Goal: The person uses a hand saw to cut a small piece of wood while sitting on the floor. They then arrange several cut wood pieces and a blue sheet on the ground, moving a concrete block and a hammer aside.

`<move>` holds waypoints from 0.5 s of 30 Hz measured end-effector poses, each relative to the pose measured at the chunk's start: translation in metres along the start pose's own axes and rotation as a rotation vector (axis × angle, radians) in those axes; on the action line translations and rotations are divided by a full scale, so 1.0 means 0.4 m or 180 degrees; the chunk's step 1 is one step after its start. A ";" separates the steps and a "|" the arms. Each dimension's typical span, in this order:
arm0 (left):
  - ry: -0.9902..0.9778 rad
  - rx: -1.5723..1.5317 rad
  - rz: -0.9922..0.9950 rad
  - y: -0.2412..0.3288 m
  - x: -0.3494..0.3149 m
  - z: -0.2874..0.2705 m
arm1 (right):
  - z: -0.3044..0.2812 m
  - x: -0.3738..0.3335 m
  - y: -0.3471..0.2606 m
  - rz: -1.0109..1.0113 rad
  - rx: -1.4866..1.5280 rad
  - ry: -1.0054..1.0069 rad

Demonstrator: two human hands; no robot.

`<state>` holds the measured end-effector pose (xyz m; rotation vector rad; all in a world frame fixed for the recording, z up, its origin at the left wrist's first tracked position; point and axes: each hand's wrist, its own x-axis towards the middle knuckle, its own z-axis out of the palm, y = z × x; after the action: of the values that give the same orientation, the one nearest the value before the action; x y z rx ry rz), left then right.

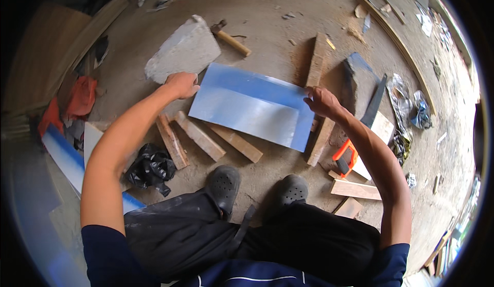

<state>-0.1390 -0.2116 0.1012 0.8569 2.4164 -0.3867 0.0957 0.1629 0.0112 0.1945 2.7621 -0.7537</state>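
Note:
A flat blue rectangular panel (pixel 247 107), with a paler band across it, is held tilted in front of me above several wooden pieces. My left hand (pixel 182 85) is closed at its left edge, fingers curled and partly hidden. At the upper right corner my right hand (pixel 324 101) pinches the panel's edge. Under its lower edge lie wooden blocks (pixel 199 136), and a longer wooden batten (pixel 317 60) passes beneath the right side. Beyond my left hand rest a rough pale concrete slab (pixel 184 49) and a hammer (pixel 231 39) with a wooden handle.
A handsaw (pixel 374 101) with an orange handle leans at the right, by a dark-topped block (pixel 357 78). Black plastic bag (pixel 152 168) and blue-white strip (pixel 64 155) lie left. My shoes (pixel 224 184) stand close to the wood. Crumpled foil (pixel 401 101) litters the right.

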 end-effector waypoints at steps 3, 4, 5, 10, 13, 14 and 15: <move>-0.0210 -0.0127 -0.0678 -0.036 -0.053 0.087 | -0.008 -0.026 -0.149 -0.0350 -0.0543 -0.0513; -0.0120 -0.0179 -0.0760 -0.049 -0.071 0.127 | 0.014 -0.027 -0.189 -0.0384 -0.0655 -0.0721; -0.0214 -0.0308 -0.0946 -0.063 -0.089 0.169 | 0.022 -0.028 -0.252 -0.0471 -0.0911 -0.1029; -0.0444 -0.0905 -0.1168 -0.032 -0.170 0.311 | 0.200 -0.070 -0.475 -0.0584 -0.1585 -0.1842; -0.0685 -0.0944 -0.1160 0.048 -0.194 0.292 | 0.320 -0.095 -0.522 -0.0472 -0.1887 -0.1719; -0.0268 -0.0778 -0.0970 0.051 -0.192 0.300 | 0.385 -0.098 -0.510 -0.0489 -0.2023 -0.1377; 0.0144 -0.0603 -0.0797 0.044 -0.190 0.315 | 0.409 -0.102 -0.527 -0.0360 -0.1993 -0.1169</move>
<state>-0.0283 -0.2900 0.0411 0.4877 2.5610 -0.2268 0.1292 -0.1039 -0.0114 -0.2073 2.5143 0.0782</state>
